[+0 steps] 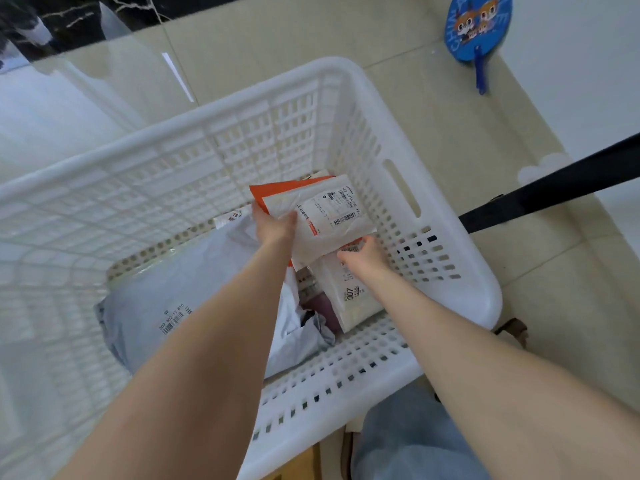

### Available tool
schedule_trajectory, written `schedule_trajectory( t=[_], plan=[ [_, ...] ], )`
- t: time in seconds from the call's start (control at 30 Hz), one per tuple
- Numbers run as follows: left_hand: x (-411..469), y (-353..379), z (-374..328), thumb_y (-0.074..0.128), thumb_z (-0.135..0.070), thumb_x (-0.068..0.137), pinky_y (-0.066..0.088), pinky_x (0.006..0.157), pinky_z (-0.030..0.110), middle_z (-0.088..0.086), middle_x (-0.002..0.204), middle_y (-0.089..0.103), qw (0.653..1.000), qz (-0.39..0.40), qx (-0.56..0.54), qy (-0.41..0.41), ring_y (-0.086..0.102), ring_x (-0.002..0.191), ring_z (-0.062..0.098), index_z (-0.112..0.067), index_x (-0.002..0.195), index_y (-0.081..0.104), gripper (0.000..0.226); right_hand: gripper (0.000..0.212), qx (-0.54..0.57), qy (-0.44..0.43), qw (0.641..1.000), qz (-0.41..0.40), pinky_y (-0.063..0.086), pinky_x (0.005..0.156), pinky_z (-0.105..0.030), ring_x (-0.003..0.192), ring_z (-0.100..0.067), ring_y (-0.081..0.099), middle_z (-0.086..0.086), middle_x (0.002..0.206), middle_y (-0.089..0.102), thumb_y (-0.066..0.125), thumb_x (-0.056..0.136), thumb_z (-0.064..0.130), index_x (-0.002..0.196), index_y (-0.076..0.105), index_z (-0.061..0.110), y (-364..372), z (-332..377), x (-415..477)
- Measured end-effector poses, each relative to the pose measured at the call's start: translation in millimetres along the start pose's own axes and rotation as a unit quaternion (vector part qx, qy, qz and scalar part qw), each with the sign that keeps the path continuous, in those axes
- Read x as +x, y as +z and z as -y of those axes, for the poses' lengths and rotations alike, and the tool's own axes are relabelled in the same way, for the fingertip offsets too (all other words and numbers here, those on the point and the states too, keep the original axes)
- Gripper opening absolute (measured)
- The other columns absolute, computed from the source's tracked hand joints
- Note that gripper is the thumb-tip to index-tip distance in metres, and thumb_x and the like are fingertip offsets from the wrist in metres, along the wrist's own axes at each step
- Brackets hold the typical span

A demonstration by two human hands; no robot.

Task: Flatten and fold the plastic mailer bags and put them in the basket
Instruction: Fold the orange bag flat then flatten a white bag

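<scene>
A white slatted plastic basket (446, 258) fills the middle of the view. Inside it, my left hand (273, 225) grips a folded white mailer bag with a shipping label (329, 216), with an orange mailer (273, 190) behind it. My right hand (363, 252) holds the lower right edge of that white mailer, fingers curled under it. Below it stands another folded white mailer (356, 299). A large pale grey mailer (166, 299) lies on the basket floor to the left, partly hidden by my left forearm.
The basket stands on a beige tiled floor. A blue hand fan (476, 29) lies on the floor at the far right. A black bar (554, 188) crosses at the right, behind the basket. My knee in blue jeans (408, 441) is below the basket's near rim.
</scene>
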State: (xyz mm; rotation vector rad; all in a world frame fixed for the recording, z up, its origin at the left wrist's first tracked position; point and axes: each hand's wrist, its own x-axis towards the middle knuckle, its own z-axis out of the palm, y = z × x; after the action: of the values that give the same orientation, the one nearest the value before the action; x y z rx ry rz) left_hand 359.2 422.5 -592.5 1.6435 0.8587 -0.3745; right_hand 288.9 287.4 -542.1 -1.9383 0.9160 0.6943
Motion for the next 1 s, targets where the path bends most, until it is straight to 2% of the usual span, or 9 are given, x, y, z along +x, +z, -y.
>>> schedule_trajectory(
  t=[0.1, 0.2, 0.27, 0.37, 0.5, 0.67, 0.8, 0.9, 1.0],
  plan=[
    [2, 3, 3, 0.076, -0.017, 0.076, 0.042, 0.104, 0.045, 0.016, 0.142, 0.040, 0.998, 0.035, 0.055, 0.022, 0.048, 0.125, 0.030, -0.020, 0.150, 0.013, 0.098, 0.061, -0.005, -0.002, 1.000, -0.001, 0.037, 0.078, -0.026, 0.121, -0.026, 0.051, -0.007, 0.142, 0.046, 0.062, 0.091, 0.023, 0.144, 0.033, 0.012, -2, -3, 6],
    [-1, 4, 7, 0.075, -0.016, 0.077, 0.038, 0.105, 0.036, 0.018, 0.149, 0.018, 0.981, 0.061, 0.181, 0.038, 0.038, 0.132, 0.029, -0.020, 0.152, -0.004, 0.109, 0.065, -0.003, 0.001, 1.000, 0.015, 0.041, 0.074, -0.025, 0.111, -0.024, 0.055, -0.006, 0.143, 0.045, 0.062, 0.091, 0.024, 0.146, 0.030, 0.013, 0, -5, 10],
    [0, 2, 13, 0.075, -0.020, 0.079, 0.039, 0.103, 0.036, 0.018, 0.149, 0.020, 0.968, 0.051, 0.243, 0.047, 0.040, 0.131, 0.032, -0.018, 0.152, 0.000, 0.105, 0.069, 0.002, 0.002, 1.000, 0.027, 0.048, 0.068, -0.027, 0.101, -0.022, 0.057, -0.007, 0.143, 0.044, 0.062, 0.089, 0.025, 0.148, 0.028, 0.014, 3, -6, 8],
    [5, -2, 16, 0.071, -0.030, 0.084, 0.044, 0.094, 0.038, 0.016, 0.145, 0.033, 0.951, 0.041, 0.302, 0.049, 0.048, 0.125, 0.034, -0.017, 0.151, 0.006, 0.094, 0.069, -0.003, -0.003, 1.000, 0.031, 0.052, 0.085, -0.036, 0.110, -0.024, 0.056, -0.005, 0.143, 0.045, 0.063, 0.088, 0.022, 0.148, 0.030, 0.017, 7, -9, 9],
    [15, -11, 16, 0.063, -0.045, 0.087, 0.046, 0.095, 0.041, 0.010, 0.137, 0.051, 0.929, 0.041, 0.363, 0.064, 0.053, 0.120, 0.032, -0.017, 0.150, 0.010, 0.087, 0.071, -0.005, -0.009, 0.999, 0.043, 0.050, 0.076, -0.030, 0.094, -0.017, 0.056, -0.004, 0.143, 0.045, 0.062, 0.089, 0.021, 0.150, 0.027, 0.020, 7, -10, 11],
    [6, -10, 9, 0.064, -0.053, 0.083, 0.045, 0.090, 0.045, 0.015, 0.144, 0.032, 0.917, -0.019, 0.390, 0.082, 0.048, 0.121, 0.036, -0.025, 0.152, 0.003, 0.096, 0.073, -0.014, -0.014, 0.997, 0.070, 0.046, 0.084, -0.030, 0.081, -0.011, 0.047, -0.005, 0.144, 0.042, 0.060, 0.092, 0.021, 0.152, 0.020, 0.018, 5, -8, 12],
    [-13, -4, 10, 0.066, -0.055, 0.079, 0.032, 0.103, 0.042, 0.010, 0.140, 0.032, 0.805, -0.048, 0.520, 0.281, 0.034, 0.128, 0.030, -0.036, 0.146, 0.026, 0.080, 0.073, -0.009, -0.010, 0.997, 0.074, 0.044, 0.080, -0.029, 0.074, -0.010, 0.048, -0.008, 0.143, 0.042, 0.059, 0.091, 0.020, 0.152, 0.018, 0.014, 7, -4, 11],
    [-19, 5, 17, 0.064, -0.065, 0.074, 0.014, 0.112, 0.057, 0.009, 0.151, 0.022, 0.684, 0.081, 0.644, 0.332, 0.014, 0.142, 0.031, -0.042, 0.145, 0.026, 0.085, 0.073, -0.015, -0.015, 0.997, 0.073, 0.042, 0.089, -0.030, 0.112, -0.021, 0.053, -0.007, 0.146, 0.041, 0.061, 0.090, 0.020, 0.151, 0.021, 0.013, 6, -4, 9],
    [-11, 7, 19, 0.067, -0.054, 0.079, 0.003, 0.110, 0.068, 0.011, 0.158, -0.004, 0.697, 0.115, 0.670, 0.230, -0.012, 0.145, 0.039, -0.042, 0.149, 0.012, 0.090, 0.073, -0.022, -0.013, 0.997, 0.071, 0.040, 0.088, -0.030, 0.122, -0.022, 0.047, -0.007, 0.148, 0.039, 0.060, 0.092, 0.019, 0.152, 0.020, 0.013, 1, -4, 10]
  ],
)
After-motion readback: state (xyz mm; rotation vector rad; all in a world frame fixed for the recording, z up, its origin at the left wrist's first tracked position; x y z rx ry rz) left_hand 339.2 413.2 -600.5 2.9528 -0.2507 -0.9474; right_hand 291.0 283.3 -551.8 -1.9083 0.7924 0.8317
